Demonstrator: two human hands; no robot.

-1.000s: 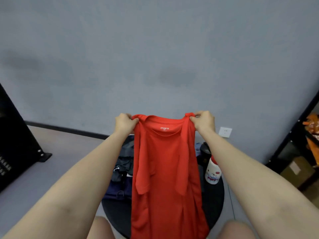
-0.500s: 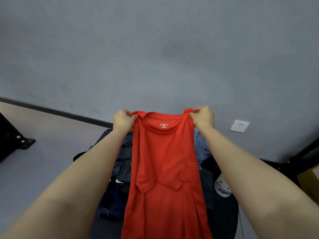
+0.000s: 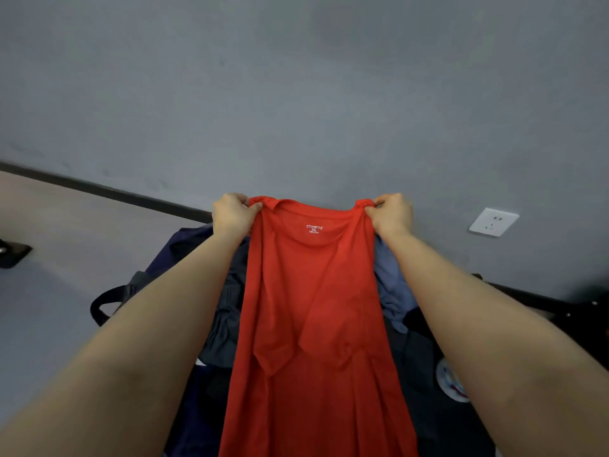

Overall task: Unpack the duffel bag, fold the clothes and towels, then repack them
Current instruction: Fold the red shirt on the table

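A red T-shirt hangs in front of me, its sleeves folded in over the front and a white size print inside the collar. My left hand pinches its left shoulder and my right hand pinches its right shoulder, both arms stretched forward. Behind the shirt lies the dark navy duffel bag with a black strap loop at its left. Dark grey clothes and a blue-grey garment lie heaped on it. The shirt hides most of the pile.
A white bottle with a cartoon print shows partly beside my right forearm. A grey wall with a white socket and a black skirting stands ahead. A black stand foot sits at the far left on the grey floor.
My view has swung left and down, so the bag and floor show more and the right shelf has left the view. The shirt stays held up by both shoulders, its sleeves swinging inward.
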